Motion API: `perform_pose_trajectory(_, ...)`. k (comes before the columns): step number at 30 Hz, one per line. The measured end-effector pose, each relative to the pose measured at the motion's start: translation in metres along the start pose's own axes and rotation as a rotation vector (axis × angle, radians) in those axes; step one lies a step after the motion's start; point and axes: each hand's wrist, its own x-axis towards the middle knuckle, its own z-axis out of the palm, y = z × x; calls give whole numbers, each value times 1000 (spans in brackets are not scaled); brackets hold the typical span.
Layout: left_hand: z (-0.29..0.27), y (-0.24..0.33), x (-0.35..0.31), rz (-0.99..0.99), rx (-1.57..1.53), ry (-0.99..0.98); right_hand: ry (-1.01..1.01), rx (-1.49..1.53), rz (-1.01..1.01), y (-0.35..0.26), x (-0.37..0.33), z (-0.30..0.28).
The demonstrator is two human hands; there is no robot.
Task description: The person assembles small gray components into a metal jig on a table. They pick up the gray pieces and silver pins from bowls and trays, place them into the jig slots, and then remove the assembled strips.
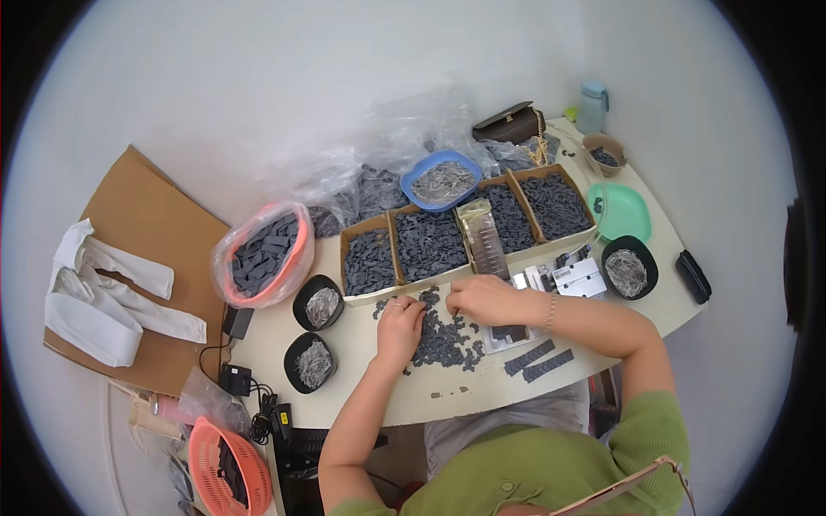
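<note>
A loose pile of small dark grey pieces (443, 346) is spread on the cream table in front of me. My left hand (399, 333) rests at the pile's left side, its fingers curled together. Just above the pile, near the front wall of the boxes, my right hand (480, 298) has thumb and fingers pinched. Whatever either hand holds is too small or hidden to name. Two flat dark grey strips (538, 365) lie right of the pile. A small white metal device (578, 279) stands beyond my right forearm.
Cardboard boxes (370, 292) of dark pieces line the back. On them sit a blue tray (406, 191) of metal pins and a clear plastic pack (483, 236). Black bowls (298, 311) of pins flank the work area. Coral baskets (265, 471) and cables (265, 411) are at left.
</note>
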Motion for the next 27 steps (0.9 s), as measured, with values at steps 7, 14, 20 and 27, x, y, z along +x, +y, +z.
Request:
perform_pose_trajectory(7, 13, 33, 16, 62, -124, 41, 167, -238, 32, 18, -50, -21)
perform_pose_trajectory(14, 5, 56, 32, -102, -459, -126, 229, -544, -197, -1, -79, -1)
perform_pose_trajectory(20, 36, 65, 42, 113, -305, -69, 256, -313, -85, -2, -92, -12)
perform_pose_trajectory(27, 43, 75, 29, 267, -32, -45, 871, -150, 539, 94, -140, -120)
